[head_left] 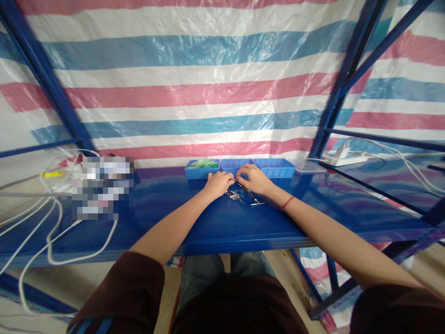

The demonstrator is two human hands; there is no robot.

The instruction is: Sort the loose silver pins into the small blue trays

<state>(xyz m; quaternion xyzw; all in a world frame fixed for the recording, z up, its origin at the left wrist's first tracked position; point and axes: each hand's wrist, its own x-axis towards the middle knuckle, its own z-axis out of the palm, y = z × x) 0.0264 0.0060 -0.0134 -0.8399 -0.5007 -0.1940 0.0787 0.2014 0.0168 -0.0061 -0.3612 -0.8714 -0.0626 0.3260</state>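
Observation:
My left hand (pixel 219 182) rests low over the blue tabletop, its fingers bent and their tips close to those of my right hand. My right hand (pixel 256 178) has its thumb and fingers drawn together in a pinch. A thin piece seems to lie between the two sets of fingertips, too small to make out. Just below the hands lies a small pile of thin metal pins (pixel 234 196), silvery with darker parts, possibly rivets or screws. A few more metal pins (pixel 257 203) lie under and beside my right hand.
Behind my hands stand a blue bin with green pieces (pixel 204 164), a middle blue bin (pixel 238 163) and a right blue bin (pixel 278 169). A clear plastic lid (pixel 310 166) lies farther right. White cables (pixel 83 260) hang at the left, near a blurred-out patch; a power strip (pixel 346 157) sits right.

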